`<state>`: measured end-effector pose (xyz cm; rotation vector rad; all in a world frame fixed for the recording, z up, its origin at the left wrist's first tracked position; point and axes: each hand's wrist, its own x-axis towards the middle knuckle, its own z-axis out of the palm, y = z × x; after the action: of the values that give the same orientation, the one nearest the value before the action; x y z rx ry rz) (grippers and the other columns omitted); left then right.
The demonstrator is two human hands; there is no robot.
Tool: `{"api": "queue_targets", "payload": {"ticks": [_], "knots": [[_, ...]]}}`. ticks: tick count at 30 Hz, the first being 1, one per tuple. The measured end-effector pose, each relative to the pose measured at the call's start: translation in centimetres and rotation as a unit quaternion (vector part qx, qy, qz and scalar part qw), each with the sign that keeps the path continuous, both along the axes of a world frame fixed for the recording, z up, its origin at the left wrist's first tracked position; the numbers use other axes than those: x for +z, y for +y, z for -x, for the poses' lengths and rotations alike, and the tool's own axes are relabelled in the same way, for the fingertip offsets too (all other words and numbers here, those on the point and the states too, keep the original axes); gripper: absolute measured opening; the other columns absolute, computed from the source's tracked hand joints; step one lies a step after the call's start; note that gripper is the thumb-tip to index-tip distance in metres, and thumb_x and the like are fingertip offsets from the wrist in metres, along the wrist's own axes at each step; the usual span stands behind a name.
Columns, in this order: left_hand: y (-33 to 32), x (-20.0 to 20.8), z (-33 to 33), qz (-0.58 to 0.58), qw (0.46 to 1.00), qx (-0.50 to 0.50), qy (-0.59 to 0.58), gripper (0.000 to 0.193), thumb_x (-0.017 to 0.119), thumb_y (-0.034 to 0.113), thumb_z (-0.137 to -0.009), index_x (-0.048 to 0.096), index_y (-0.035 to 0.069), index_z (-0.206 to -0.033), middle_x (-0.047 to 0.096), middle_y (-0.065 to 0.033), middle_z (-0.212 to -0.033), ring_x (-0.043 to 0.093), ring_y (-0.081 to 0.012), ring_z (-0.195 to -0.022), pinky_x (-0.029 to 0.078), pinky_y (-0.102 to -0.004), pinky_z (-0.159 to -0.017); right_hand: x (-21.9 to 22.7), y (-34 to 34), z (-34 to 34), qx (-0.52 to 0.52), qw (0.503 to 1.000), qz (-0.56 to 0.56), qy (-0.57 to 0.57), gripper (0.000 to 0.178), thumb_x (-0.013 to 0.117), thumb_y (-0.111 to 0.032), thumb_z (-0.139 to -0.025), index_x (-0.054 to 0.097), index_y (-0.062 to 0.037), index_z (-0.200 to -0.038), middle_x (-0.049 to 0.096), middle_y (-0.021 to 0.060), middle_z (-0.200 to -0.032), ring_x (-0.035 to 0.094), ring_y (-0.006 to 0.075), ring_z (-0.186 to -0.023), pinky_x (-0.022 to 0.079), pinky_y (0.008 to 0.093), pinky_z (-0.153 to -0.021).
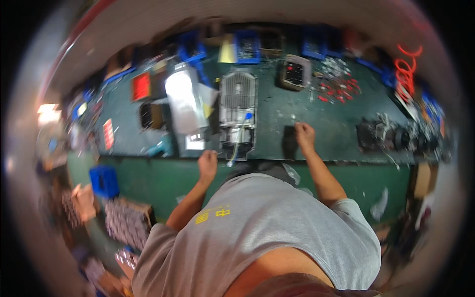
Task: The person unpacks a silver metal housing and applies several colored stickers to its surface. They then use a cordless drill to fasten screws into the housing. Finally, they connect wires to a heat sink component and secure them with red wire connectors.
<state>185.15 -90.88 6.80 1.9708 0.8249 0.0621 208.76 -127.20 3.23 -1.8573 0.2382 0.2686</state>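
A grey finned metal housing (238, 99) lies on the green bench in front of me, its fins toward the far side. Pale wires run over its near part, with a small blue piece (248, 116) beside them. My left hand (208, 162) is closed at the bench's front edge, just left of the housing's near end. Over the bench to the right of the housing, my right hand (305, 135) is closed with the fingers pinched together. Whatever either hand may hold is too small or hidden. Near the right fingertips lie small pale bits (293, 117).
Left of the housing is a shiny metal cover (182, 96), with a teal tool (161, 146) nearer me. Blue bins (247, 47) line the back. Right are a parts box (295, 72), loose red pieces (339, 90), dark metal assemblies (381, 136) and a coiled orange hose (404, 79).
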Motion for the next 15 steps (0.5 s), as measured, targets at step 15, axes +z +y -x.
{"api": "queue_targets", "payload": {"ticks": [15], "knots": [[6.5,2.6,7.1,-0.135,0.987,0.087,0.026,0.016,0.066,0.016,-0.091,0.068,0.000,-0.089,0.068,-0.0239,-0.084,0.068,-0.0413,-0.082,0.053,-0.0463,-0.072,1.1,8.6,-0.6,0.123,0.976,-0.091,0.155,0.022,0.064,-0.026,-0.100,0.064,-0.0076,-0.088,0.061,0.0014,-0.070,0.054,0.0093,-0.052,0.044,0.0256,-0.046]]}}
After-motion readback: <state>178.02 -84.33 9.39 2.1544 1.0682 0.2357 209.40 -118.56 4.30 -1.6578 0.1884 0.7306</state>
